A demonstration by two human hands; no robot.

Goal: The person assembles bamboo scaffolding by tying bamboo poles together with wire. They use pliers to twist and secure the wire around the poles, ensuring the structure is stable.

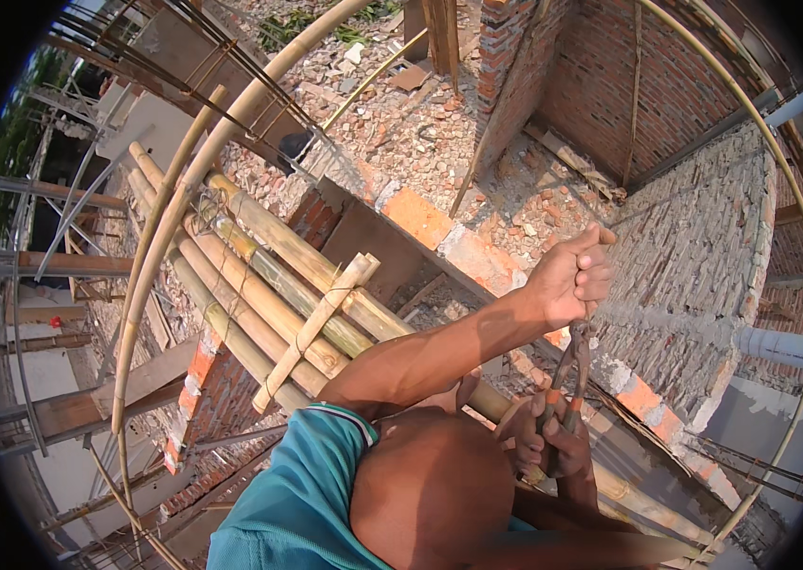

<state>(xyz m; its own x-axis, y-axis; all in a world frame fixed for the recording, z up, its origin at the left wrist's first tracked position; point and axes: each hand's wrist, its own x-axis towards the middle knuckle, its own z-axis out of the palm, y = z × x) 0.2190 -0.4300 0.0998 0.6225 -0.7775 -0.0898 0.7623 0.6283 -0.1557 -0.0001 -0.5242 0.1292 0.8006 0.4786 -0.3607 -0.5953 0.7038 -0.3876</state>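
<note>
Two hands were busy high up. The left hand [572,277] reached out in a tight fist around something thin I could not make out. The right hand [558,439] squeezed the pliers [572,366] just below it. Bamboo poles [268,285] lay close left; the brick wall edge [477,252] dropped to open rubble.

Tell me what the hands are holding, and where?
Right hand grips the orange-handled metal pliers by their handles; left hand is fisted above the pliers, its grasp unclear.

Sunlit red brick walls [610,85] enclose a rubble-strewn floor [401,133], with bamboo scaffolding [259,285] alongside.
</note>
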